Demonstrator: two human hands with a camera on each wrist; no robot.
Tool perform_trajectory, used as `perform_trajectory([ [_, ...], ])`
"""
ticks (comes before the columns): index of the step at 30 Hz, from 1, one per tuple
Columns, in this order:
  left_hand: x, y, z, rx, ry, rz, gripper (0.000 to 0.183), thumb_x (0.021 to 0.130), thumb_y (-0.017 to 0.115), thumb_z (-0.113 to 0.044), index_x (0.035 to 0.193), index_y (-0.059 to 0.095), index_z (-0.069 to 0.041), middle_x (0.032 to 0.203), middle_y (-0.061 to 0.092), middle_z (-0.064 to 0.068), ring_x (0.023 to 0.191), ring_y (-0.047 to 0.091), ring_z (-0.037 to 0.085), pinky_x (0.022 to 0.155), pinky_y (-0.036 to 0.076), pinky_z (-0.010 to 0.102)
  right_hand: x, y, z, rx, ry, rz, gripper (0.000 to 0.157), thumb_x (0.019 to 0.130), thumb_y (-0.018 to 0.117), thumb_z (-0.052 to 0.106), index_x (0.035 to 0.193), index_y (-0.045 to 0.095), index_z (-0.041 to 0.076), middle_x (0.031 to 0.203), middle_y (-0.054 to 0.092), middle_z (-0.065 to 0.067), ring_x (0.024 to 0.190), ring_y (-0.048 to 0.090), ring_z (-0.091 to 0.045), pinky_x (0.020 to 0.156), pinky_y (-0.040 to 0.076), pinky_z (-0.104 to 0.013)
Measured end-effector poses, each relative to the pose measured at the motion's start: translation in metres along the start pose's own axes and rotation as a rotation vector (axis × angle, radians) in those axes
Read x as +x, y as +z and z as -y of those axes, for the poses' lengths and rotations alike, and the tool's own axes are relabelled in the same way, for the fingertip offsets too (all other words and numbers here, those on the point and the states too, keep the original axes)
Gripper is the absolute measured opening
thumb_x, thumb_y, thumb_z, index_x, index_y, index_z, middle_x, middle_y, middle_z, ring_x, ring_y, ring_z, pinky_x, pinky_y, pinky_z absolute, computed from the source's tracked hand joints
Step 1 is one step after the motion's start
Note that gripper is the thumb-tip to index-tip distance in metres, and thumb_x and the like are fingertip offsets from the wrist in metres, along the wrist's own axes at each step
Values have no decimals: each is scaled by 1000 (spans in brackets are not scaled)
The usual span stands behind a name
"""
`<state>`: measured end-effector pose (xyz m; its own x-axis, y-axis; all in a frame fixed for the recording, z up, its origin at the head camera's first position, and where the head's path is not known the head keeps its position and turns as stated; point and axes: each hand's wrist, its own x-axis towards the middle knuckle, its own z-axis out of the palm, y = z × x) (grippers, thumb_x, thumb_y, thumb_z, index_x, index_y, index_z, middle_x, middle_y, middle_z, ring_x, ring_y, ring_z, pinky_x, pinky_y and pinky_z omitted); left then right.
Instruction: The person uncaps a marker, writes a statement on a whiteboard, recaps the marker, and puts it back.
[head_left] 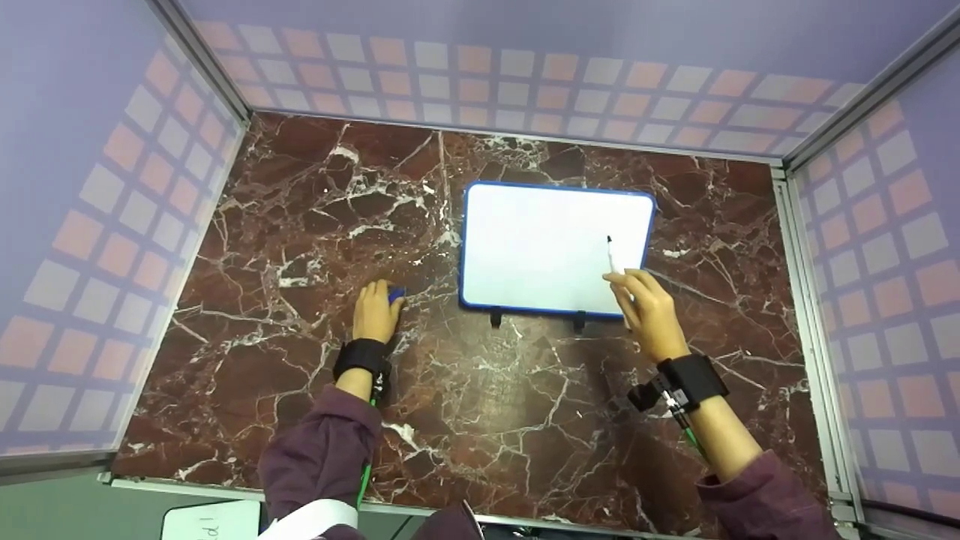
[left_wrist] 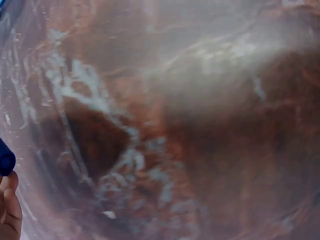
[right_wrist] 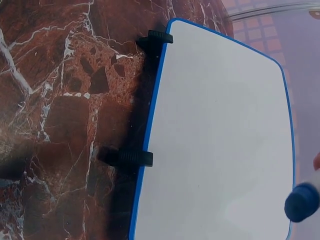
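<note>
A white marker (head_left: 611, 253) with a dark tip is pinched between the fingers of my right hand (head_left: 651, 311), its tip pointing away from me over the whiteboard. In the right wrist view, the marker's blue end (right_wrist: 302, 203) shows at the right edge. The blue-framed whiteboard (head_left: 551, 244) bears no visible writing, and two black supports (head_left: 496, 317) hold its near edge. Left of the board, my left hand (head_left: 375, 311) is low over the table and holds a small blue marker cap (left_wrist: 6, 159) at its fingertips, mostly hidden in the head view.
The brown marbled table (head_left: 480, 420) is enclosed by pale walls (head_left: 517, 67) with a checkered band on the left, back and right. Metal rails (head_left: 814, 337) run along its edges. A white card with writing (head_left: 210, 520) is below the near left edge.
</note>
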<state>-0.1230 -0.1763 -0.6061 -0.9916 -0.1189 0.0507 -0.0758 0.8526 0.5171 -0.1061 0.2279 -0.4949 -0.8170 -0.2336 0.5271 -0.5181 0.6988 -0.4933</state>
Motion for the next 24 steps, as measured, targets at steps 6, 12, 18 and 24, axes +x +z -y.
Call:
perform_trajectory([
  [6,-5,9,8,27,-48,-47,24,84,65,-17,98,54,0,97,60,20,96,54,37,86,44,46,0,-1,-2,4,8,-20,20,86,60,1,103,68,8,95,64,-14,78,58,-19,65,51,-29],
  [12,-8,12,11,76,-81,-54,25,85,63,-19,99,54,-1,99,59,19,96,53,36,86,43,46,0,-1,-3,20,1,-37,20,85,60,-1,102,67,7,94,63,-15,73,55,-16,58,45,-18],
  [18,-11,14,12,110,-108,-66,26,86,62,-21,100,55,0,100,58,20,99,52,37,87,41,47,0,-1,-2,32,13,-47,18,87,59,2,102,67,7,95,62,-15,75,55,-16,61,44,-17],
  [24,-11,14,11,107,-86,-104,30,86,63,-23,101,54,2,98,57,21,98,52,38,85,41,47,1,-2,-2,61,18,-76,34,82,51,-11,106,67,6,95,62,-17,72,54,-16,66,45,-19],
])
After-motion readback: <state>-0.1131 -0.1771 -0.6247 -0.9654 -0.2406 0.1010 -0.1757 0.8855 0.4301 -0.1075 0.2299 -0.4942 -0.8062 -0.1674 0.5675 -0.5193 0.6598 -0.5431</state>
